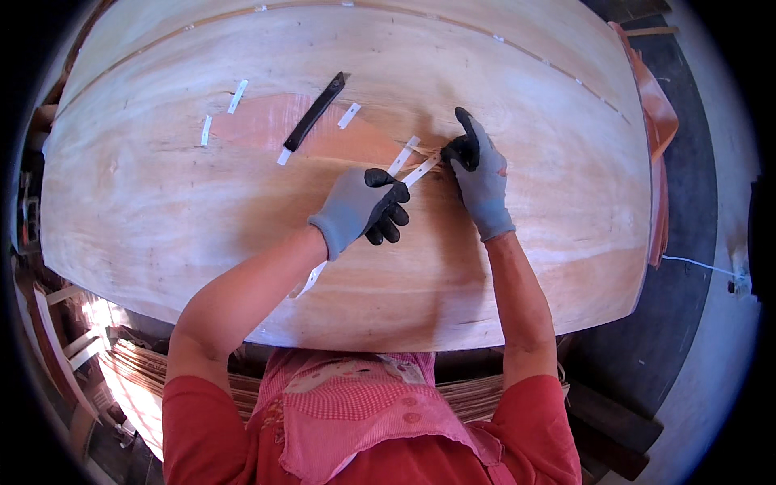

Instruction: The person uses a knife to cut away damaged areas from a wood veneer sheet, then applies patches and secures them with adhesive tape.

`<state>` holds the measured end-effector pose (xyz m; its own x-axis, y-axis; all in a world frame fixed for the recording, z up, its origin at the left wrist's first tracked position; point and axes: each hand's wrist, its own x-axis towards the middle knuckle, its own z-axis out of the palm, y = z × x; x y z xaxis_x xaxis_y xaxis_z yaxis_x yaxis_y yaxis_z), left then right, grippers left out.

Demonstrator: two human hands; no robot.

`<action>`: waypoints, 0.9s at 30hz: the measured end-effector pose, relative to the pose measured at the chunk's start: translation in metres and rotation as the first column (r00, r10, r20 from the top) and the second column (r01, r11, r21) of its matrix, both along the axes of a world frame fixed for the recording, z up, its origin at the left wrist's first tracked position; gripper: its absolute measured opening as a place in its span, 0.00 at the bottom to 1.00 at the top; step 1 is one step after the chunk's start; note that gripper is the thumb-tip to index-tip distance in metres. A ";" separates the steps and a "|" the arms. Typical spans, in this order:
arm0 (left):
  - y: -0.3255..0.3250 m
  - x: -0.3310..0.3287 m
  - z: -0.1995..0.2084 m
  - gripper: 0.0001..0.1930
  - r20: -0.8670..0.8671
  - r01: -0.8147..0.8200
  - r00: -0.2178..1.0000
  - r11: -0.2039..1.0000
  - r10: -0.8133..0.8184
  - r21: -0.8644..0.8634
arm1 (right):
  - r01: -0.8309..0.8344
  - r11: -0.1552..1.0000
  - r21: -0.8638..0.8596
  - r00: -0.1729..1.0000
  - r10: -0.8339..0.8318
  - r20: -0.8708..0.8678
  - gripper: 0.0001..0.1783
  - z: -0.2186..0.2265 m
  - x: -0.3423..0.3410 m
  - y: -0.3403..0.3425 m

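A pale wood veneer sheet (pixel 558 234) lies before me, with a reddish veneer patch (pixel 267 121) set in its upper middle. My left hand (pixel 364 206), in a grey glove with black fingertips, is closed on a strip of white tape (pixel 422 170) with dark dots. The tape's tail (pixel 311 280) shows below my left wrist. Similarly gloved, my right hand (pixel 481 170) pinches at the tape's upper end, by the patch's right tip; the fingertip contact is partly hidden. A black utility knife (pixel 317 111) lies slantwise across the patch, apart from both hands.
Short tape pieces (pixel 238 95) stick along the patch's edges. A curved seam with tape bits (pixel 497 38) crosses the sheet's far part. Reddish veneer (pixel 656 105) hangs at the right edge. Stacked thin sheets (pixel 133 380) lie below the near edge.
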<state>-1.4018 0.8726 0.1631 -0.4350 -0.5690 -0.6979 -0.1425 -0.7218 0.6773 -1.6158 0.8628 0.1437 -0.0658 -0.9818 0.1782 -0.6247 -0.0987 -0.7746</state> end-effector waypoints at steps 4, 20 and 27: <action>0.004 0.003 0.000 0.15 -0.019 -0.013 1.000 1.000 0.013 -0.006 | -0.016 0.999 0.033 0.997 0.013 0.077 0.37 0.001 -0.002 0.001; 0.002 -0.004 -0.006 0.14 -0.033 -0.071 0.997 0.997 0.071 0.004 | -0.182 0.949 -0.256 0.885 0.045 -0.463 0.26 0.023 0.008 0.057; 0.016 -0.015 -0.004 0.11 0.073 -0.063 0.994 0.968 0.083 -0.243 | -0.290 0.957 -0.004 0.916 0.276 -0.291 0.16 0.039 0.008 0.010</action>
<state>-1.4171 0.8883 0.1590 -0.3334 -0.7524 -0.5681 -0.1578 -0.5496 0.8204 -1.6081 0.8726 0.1824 0.2739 -0.9421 0.1933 -0.7586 -0.3351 -0.5588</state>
